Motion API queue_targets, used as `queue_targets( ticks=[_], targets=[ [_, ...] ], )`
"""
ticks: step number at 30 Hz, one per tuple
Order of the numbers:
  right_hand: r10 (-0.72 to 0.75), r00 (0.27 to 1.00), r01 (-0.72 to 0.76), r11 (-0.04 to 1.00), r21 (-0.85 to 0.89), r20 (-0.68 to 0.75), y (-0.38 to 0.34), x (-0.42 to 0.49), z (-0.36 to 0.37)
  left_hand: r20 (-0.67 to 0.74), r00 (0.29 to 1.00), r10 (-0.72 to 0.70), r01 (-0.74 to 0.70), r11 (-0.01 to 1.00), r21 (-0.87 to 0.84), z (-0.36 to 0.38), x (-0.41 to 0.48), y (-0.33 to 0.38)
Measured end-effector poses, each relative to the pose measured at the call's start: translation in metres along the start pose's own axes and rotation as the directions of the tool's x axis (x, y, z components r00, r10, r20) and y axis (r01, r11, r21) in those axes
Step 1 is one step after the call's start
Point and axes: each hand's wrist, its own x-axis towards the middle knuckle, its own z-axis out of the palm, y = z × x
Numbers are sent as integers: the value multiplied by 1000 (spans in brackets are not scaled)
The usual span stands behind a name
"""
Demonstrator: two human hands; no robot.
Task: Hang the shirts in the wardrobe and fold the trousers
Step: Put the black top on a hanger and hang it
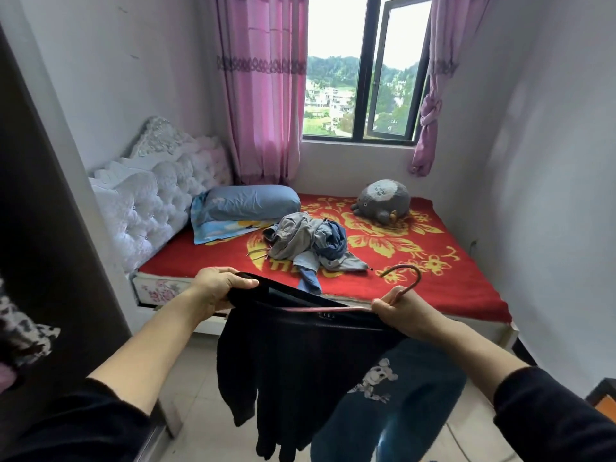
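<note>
Head: left fingers (220,274) clench black shirt (300,361) shoulder; right fingers (391,303) grasp pink hanger (409,287).

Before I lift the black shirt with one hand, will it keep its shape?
Probably not: the black shirt looks floppy, sagging between the left hand and right hand with its sleeves dangling. It seems light, as it is held up by its top edge alone. It might slide off the thin pink hanger.
</note>
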Motion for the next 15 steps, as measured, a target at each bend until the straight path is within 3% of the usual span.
queue_targets(
  ticks=[3,6,9,12,15],
  targets=[
    [12,1000,-12,996,-87,6,-27,20,0,-119,965,234,-192,938,287,4,-1,3],
    [6,997,-18,987,-159,-79,-58,43,7,-187,867,462,-286,769,572,10,-5,17],
    [44,999,-46,953,-300,-16,-77,59,24,-153,851,503,-314,720,619,11,-10,24],
    [70,995,-83,977,-197,-73,-93,79,28,-147,834,531,-309,671,674,5,-13,26],
    [45,998,-51,987,-152,-44,-110,95,35,-182,870,458,-296,780,551,-9,-15,25]
  ],
)
